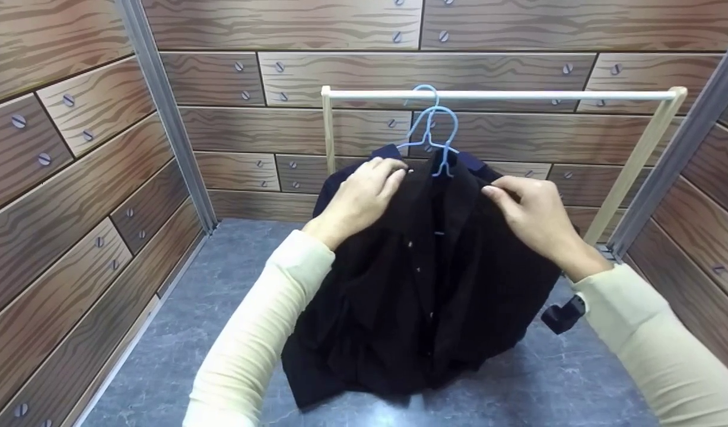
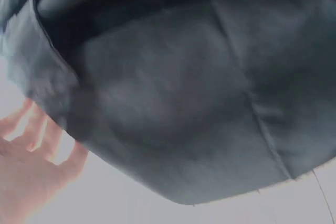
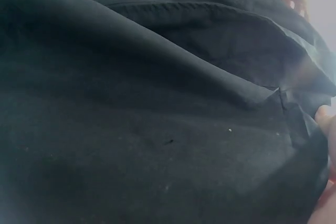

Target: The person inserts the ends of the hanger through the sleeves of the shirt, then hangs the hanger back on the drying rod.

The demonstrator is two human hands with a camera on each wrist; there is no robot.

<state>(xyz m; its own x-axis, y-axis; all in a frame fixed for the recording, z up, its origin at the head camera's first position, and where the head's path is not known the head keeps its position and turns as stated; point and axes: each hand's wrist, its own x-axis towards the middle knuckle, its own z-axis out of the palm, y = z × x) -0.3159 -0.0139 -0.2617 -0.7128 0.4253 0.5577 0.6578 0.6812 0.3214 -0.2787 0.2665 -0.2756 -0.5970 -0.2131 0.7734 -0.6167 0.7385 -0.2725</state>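
Observation:
A black button-front shirt spreads before me in the head view, its front partly parted and its lower part near the floor. My left hand holds its upper left edge by the collar, thumb and fingers close together. My right hand pinches the shirt's right shoulder between thumb and fingers. From the shirt's neck rises a light blue hanger; its lower part is hidden in the cloth. In the wrist views, dark cloth fills most of the picture, and the right fingertips touch its edge.
Behind the shirt stands a rack with a white rail and wooden posts. Another blue hanger hooks over the rail, bearing a navy garment. Wood-patterned walls enclose a grey marbled floor.

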